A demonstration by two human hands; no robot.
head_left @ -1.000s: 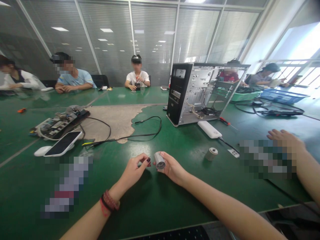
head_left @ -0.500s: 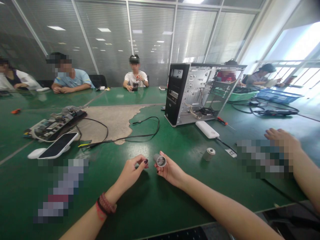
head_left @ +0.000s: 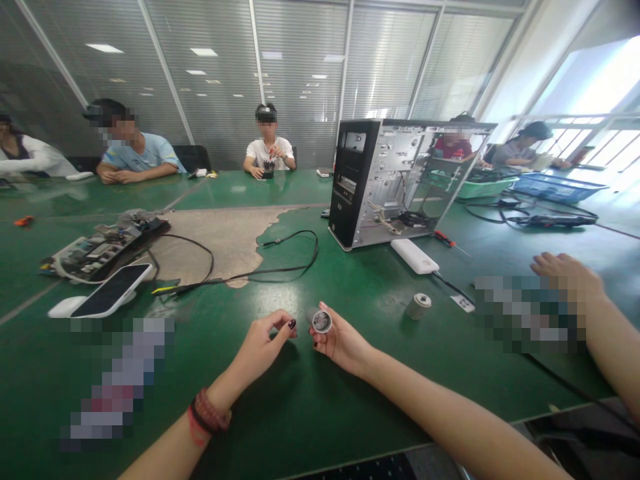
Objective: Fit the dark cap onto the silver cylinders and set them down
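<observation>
My right hand [head_left: 340, 340] grips a small grey cylinder [head_left: 321, 321] by its side, its round end face turned toward me. My left hand [head_left: 265, 343] hovers just left of it, thumb and forefinger pinched together; I cannot make out anything between them. A red and black bracelet [head_left: 207, 413] circles my left wrist. Both hands hang low over the green table [head_left: 310, 400]. A second grey cylinder [head_left: 418, 306] stands on the table to the right.
An open PC case [head_left: 385, 180] stands behind, with a white power bank [head_left: 414, 256] and a red screwdriver [head_left: 447, 240] beside it. A phone [head_left: 113, 291], a circuit board [head_left: 100, 247] and black cables [head_left: 270, 263] lie left. Another person's hand [head_left: 565, 277] rests at right. Several people sit across.
My right hand has rotated the cylinder so its end face points toward me. The view drifted slightly; my left hand stays pinched beside it.
</observation>
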